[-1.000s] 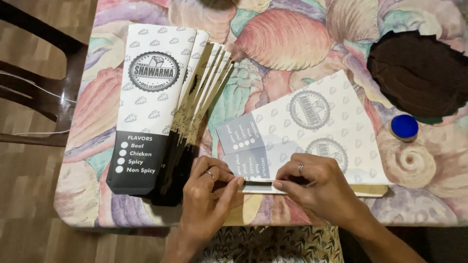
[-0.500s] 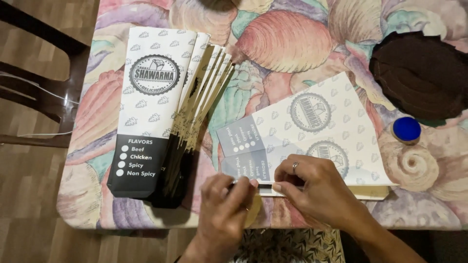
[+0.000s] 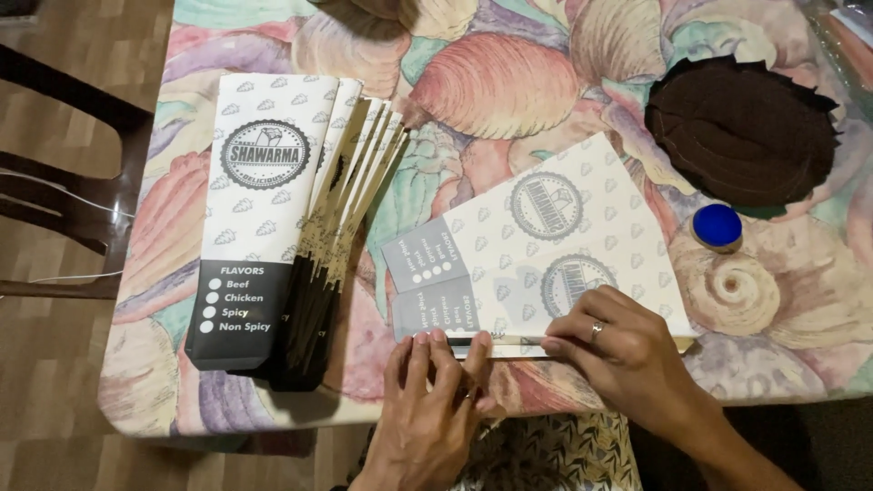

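The left hand lies flat, fingers pressed together, fingertips pushing down on the near folded edge of a white printed paper sleeve. Just beside it, the right hand (a ring on one finger) pinches the same edge, fingers bunched. The sleeve spreads away from both hands across the shell-patterned tablecloth. Further off from the left hand sits a fanned stack of finished sleeves; beyond the right hand, a blue cap and a dark brown mat.
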